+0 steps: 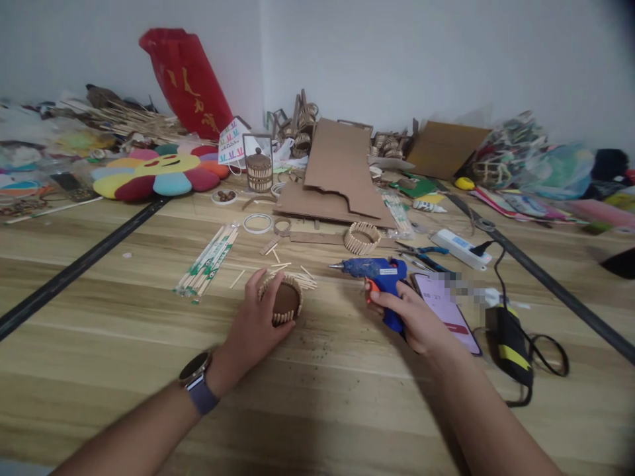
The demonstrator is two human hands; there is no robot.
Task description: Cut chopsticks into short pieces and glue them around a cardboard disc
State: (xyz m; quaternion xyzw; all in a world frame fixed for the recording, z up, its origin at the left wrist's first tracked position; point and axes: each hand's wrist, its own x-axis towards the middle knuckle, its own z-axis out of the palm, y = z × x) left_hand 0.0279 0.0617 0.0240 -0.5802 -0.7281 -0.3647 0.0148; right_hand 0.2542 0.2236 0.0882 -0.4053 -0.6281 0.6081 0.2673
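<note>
My left hand (254,322) grips a small round cardboard disc ringed with short wooden sticks (284,299), tilted up off the wooden floor (317,396). My right hand (414,316) is closed round the handle of a blue hot glue gun (377,271), a finger on its orange trigger. The gun's metal nozzle points left, a hand's width to the right of the stick ring. Loose short sticks (292,272) lie just behind the ring. A watch sits on my left wrist.
A phone (446,311) lies under my right hand, beside a black-and-yellow device (510,344) with cables and a white power strip (459,248). Packs of chopsticks (208,263), tape rolls (258,223), another stick ring (362,238), cardboard sheets (342,172) and a flower cushion (159,173) lie beyond.
</note>
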